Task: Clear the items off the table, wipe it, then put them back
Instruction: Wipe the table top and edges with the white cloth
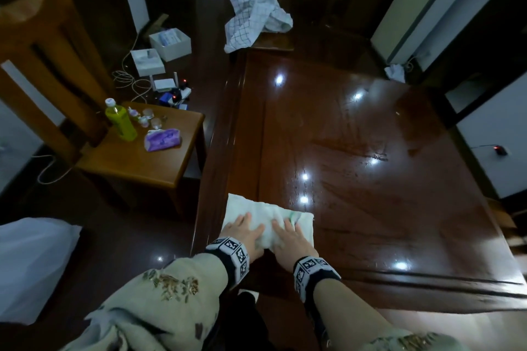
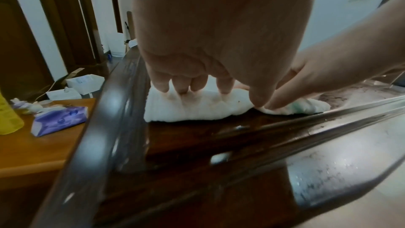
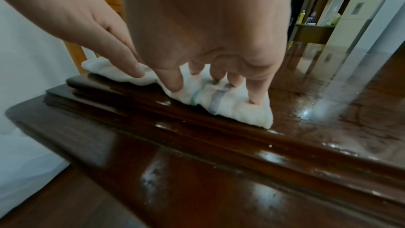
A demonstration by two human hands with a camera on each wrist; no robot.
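Observation:
A white folded cloth lies at the near left corner of the dark glossy table. My left hand presses flat on its left half with straight fingers. Beside it, my right hand presses its right half the same way. The tabletop shows wet streaks. On the wooden chair seat to the left stand a yellow-green bottle, a purple tissue pack and some small figurines.
A checked cloth hangs over a chair at the table's far end. White boxes, cables and a router lie on the floor at the left. A white bag sits at the near left. A crumpled paper lies far right.

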